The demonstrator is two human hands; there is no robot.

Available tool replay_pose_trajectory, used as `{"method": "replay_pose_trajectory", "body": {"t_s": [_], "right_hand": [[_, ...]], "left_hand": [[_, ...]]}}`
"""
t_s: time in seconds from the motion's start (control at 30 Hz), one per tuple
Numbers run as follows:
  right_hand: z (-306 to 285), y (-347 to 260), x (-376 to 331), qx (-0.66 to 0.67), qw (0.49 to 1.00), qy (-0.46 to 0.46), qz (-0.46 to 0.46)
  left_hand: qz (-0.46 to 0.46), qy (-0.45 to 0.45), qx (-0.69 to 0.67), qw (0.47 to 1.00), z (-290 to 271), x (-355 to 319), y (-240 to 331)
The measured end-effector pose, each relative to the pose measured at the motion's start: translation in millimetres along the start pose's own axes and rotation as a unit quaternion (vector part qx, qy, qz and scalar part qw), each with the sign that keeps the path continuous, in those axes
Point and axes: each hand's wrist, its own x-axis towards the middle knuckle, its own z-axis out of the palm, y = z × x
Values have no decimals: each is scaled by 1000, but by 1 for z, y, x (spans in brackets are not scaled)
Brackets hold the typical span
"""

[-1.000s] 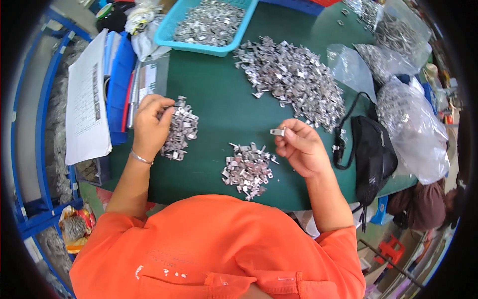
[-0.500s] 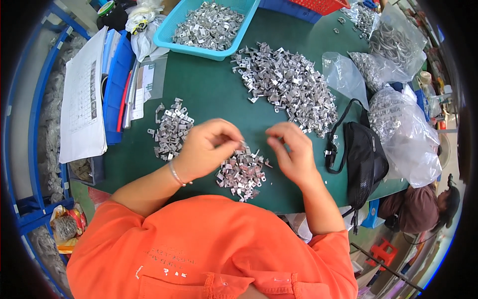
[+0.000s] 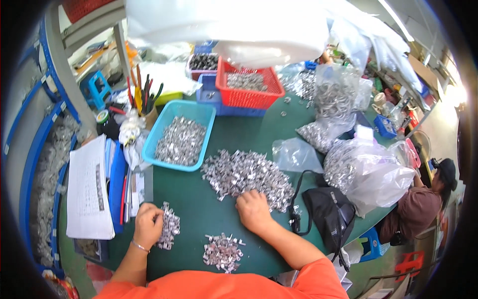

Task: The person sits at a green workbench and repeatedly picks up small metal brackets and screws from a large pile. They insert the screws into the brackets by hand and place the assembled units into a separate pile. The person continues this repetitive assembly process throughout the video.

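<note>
My left hand (image 3: 148,224), with a bracelet at its wrist, is curled at the left edge of a small pile of bent metal clips (image 3: 170,228). Its fingertips are turned away, so what they hold is hidden. My right hand (image 3: 253,210) rests with bent fingers against the near edge of a large heap of the same silvery clips (image 3: 244,172); whatever lies under its fingertips cannot be made out. Between my forearms, close to my body, lies another small pile of clips (image 3: 222,252), touched by neither hand.
A turquoise basket (image 3: 209,127) of clips stands beyond the heap, near a red basket (image 3: 274,92) on a blue bin. Papers and folders (image 3: 89,189) line the left. A black bag (image 3: 326,214) and filled plastic bags (image 3: 371,182) occupy the right. Another person (image 3: 413,212) sits far right.
My hands have moved apart from above the near pile: the left to the left pile, the right forward to the large heap. The view has tilted up, showing more of the far side.
</note>
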Motion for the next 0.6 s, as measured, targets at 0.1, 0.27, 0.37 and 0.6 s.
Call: {"method": "replay_pose_trajectory", "body": {"t_s": [0.1,0.27,0.37,0.6], "right_hand": [[-5,0,-8,18,999,-48,10],[-11,-9,13,44,997,54,-29],[0,-7,14,5,997,51,-62],[0,-2,-17,100,995,-6,-25]], "left_hand": [[19,69,-53,996,4,5,12],[71,77,-95,990,11,20,42],[106,29,-113,988,17,18,62],[129,-152,-110,974,49,33,90]]}}
